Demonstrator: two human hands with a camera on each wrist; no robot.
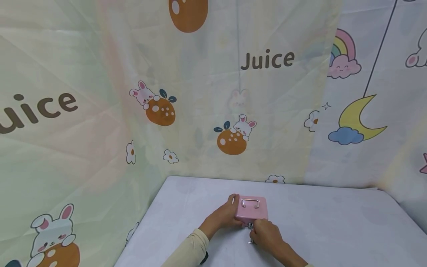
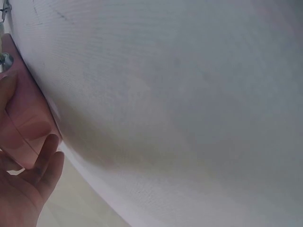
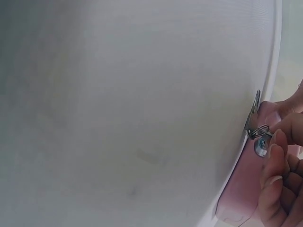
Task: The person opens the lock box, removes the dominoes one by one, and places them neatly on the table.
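Note:
A small pink metal cash box point(image 1: 251, 212) stands on the table, a silver handle point(image 1: 250, 200) on its lid. My left hand point(image 1: 226, 216) grips the box by its left side, with the thumb on the front face in the left wrist view. At the front, my right hand point(image 1: 268, 234) pinches a key point(image 3: 268, 134) at the round silver lock point(image 3: 260, 147). Fingertips partly cover the key, so how deep it sits cannot be seen. From its ring point(image 3: 261, 128) hangs a second key point(image 3: 253, 111).
The white-covered table point(image 1: 333, 222) extends to both sides of the box. Behind it and on the left hang printed cloth walls point(image 1: 200, 92) with cartoon rabbits and lettering. A dark object point(image 1: 204, 257) shows beside the left sleeve.

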